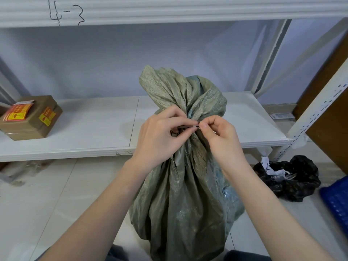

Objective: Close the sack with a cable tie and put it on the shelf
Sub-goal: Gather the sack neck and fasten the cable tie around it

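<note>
A green woven sack (pixel 184 200) stands upright on the floor in front of the white shelf (pixel 90 119). Its mouth is bunched into a neck, with the loose top fanning out above. A thin pale cable tie (pixel 194 126) crosses the neck. My left hand (pixel 160 136) pinches the tie at the neck from the left. From the right, my right hand (pixel 220 136) pinches the tie's other end between thumb and forefinger. Fingertips of both hands almost meet.
A brown cardboard box (pixel 32 117) with orange and yellow stickers sits on the shelf at the left. A black plastic bag (pixel 290 179) with paper scraps lies on the floor at the right, beside a blue crate (pixel 337 200). A perforated shelf post (pixel 308 119) and a brown board (pixel 331 110) stand at right.
</note>
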`<state>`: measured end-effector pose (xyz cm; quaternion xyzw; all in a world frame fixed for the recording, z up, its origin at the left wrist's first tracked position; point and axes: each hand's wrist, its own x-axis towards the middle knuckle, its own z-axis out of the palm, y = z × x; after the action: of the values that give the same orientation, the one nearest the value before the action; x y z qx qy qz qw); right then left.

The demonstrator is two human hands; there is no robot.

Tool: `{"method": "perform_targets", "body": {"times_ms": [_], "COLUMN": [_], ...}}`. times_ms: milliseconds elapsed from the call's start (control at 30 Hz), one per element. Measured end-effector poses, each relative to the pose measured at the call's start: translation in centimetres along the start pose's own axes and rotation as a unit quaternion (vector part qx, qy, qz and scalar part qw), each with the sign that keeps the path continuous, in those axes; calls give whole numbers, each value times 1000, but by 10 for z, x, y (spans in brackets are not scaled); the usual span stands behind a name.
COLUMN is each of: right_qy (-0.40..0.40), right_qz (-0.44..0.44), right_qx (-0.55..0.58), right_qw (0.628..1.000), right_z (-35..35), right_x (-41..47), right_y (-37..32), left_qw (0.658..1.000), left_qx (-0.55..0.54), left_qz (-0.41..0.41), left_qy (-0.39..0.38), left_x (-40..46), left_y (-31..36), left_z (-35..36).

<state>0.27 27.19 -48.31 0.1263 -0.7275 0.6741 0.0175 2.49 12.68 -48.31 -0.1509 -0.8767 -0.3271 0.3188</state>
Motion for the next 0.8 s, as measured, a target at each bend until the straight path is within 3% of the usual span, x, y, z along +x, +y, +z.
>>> {"method": "perform_targets", "body": {"times_ms": [167, 333, 467, 600, 800], "right_qy": [15, 64, 11, -17, 23], "right_qz": [22, 67, 76, 55, 22], "right_qx": [5, 114, 191, 150, 118], "right_qw": [1000, 989, 978, 987, 993], "right_z": [-1, -7, -7, 3, 9], "right_x": [0, 3, 0, -4, -3], "right_y": [0, -4, -7, -4, -1], "left_qw": [1000, 999, 999, 999, 998], "left_qx": [-12, -41, -42, -42, -54], "left_qz": [-6, -14, -18, -15, -26], "left_qy": [4, 10, 22, 29, 31], "left_x": [0, 1, 1, 0, -1], "left_y": [-2, -8, -11, -9, -7], "left_z": [-1, 1, -1, -1, 3]}}
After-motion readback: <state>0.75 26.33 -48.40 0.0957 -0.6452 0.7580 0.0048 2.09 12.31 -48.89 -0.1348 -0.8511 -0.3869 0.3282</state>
